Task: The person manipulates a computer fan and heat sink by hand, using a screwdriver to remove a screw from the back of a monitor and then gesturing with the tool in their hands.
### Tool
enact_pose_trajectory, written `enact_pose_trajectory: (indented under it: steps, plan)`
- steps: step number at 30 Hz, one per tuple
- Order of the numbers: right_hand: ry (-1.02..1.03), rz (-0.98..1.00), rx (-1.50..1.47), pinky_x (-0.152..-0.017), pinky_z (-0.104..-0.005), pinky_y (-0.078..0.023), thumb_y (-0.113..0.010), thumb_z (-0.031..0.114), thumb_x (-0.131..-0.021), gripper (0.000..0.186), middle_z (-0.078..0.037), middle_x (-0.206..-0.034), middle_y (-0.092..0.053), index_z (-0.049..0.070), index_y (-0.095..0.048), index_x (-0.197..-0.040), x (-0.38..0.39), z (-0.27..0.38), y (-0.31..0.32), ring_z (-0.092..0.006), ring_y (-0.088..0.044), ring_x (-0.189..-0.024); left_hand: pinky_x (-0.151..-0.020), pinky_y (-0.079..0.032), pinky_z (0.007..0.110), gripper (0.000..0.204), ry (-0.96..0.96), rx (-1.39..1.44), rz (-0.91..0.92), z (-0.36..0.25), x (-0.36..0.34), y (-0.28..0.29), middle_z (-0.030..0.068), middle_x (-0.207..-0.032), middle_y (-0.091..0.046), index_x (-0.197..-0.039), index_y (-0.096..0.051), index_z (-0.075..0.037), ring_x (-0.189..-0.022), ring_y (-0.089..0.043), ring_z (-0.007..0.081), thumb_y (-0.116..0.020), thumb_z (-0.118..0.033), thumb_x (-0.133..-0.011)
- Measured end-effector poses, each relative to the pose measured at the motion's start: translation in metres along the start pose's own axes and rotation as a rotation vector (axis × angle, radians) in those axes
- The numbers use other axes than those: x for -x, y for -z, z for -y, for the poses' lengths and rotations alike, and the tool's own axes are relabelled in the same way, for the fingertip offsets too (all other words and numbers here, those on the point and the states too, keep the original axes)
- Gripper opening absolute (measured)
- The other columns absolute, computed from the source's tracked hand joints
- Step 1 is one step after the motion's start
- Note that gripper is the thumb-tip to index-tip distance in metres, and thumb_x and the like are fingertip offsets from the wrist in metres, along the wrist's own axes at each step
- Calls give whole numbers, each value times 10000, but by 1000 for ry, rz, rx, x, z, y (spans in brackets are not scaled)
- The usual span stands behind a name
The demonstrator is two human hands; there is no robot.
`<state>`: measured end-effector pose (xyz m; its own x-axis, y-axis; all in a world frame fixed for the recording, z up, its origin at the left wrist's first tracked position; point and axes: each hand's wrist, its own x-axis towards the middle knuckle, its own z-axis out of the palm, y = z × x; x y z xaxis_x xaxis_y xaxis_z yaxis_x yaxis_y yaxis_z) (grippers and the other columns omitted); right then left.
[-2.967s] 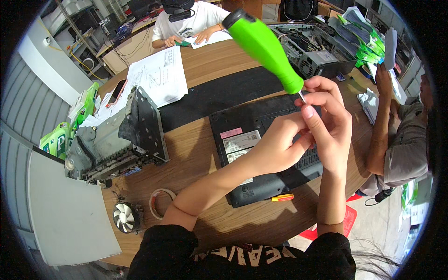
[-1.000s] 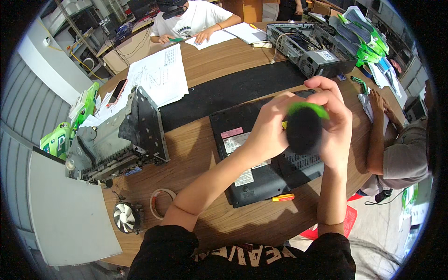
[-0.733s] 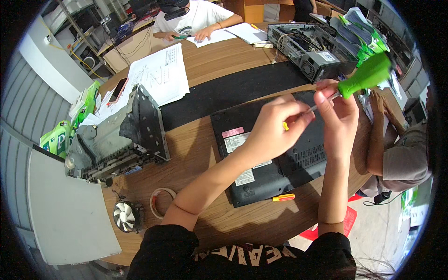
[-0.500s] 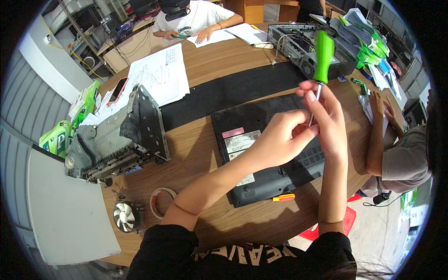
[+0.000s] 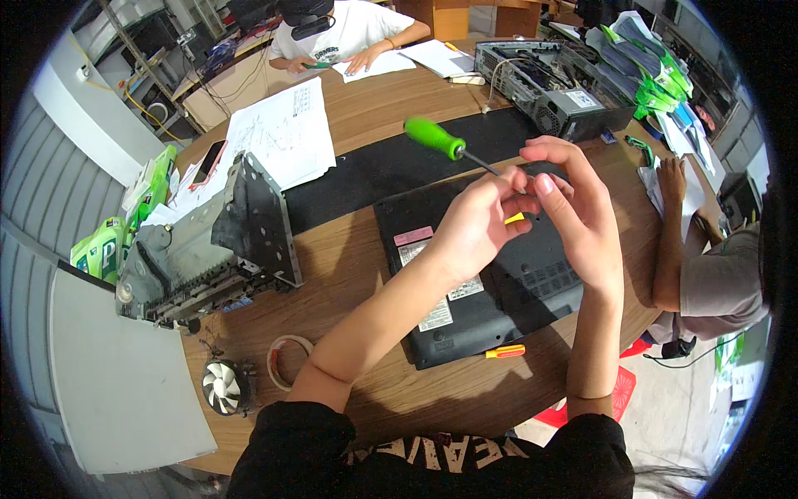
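A green-handled screwdriver (image 5: pixel 434 138) tilts with its handle up and to the left, its metal shaft running into the fingers of both my hands. My left hand (image 5: pixel 480 223) is closed around the lower shaft, and my right hand (image 5: pixel 579 218) meets it with curled fingertips at the tip end, which is hidden. Under my hands lies a black laptop (image 5: pixel 528 291), bottom side up, with labels and vents. A small yellow piece (image 5: pixel 514 218) shows behind my fingers. A small yellow-and-orange screwdriver (image 5: pixel 504 352) lies by the laptop's front edge.
An open computer case (image 5: pixel 565 104) stands at back right, a metal chassis (image 5: pixel 208 241) at left beside papers (image 5: pixel 278 125). A cooling fan (image 5: pixel 223 387) and tape roll (image 5: pixel 278 366) lie front left. Co-workers sit across (image 5: pixel 349 37) and at right (image 5: pixel 711 283). A black mat (image 5: pixel 349 183) crosses the desk.
The screwdriver has swung round, its handle now pointing up-left instead of upright or to the right. My hands have shifted slightly, with the fingers of my left hand rising along the shaft.
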<state>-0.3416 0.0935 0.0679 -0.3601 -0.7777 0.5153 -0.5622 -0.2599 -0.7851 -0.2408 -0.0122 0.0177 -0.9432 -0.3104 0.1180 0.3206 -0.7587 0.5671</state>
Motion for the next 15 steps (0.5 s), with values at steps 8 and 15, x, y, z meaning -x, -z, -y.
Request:
enact_pose_trajectory:
  steps: [8, 15]
  plan:
    - [71, 35, 16, -919, -329, -401, -632, 187, -858, 335, -103, -1146, -575, 17, -584, -1142, -2, 7, 7, -214, -526, -1102, -561, -434, 362, 197, -892, -1479, -189, -15, -3, -5, 155, -688, -574, -735, -569, 52, -604, -585, 279, -560, -88, -873]
    - [199, 160, -73, -936, -342, -418, -699, 156, -803, 402, -121, -1128, -577, 15, -561, -1153, -2, -1, -3, -253, -551, -1065, -645, -457, 289, 71, -831, -1466, -140, -39, 6, -11, 114, -828, -603, -850, -625, 54, -715, -595, 208, -603, -7, -820]
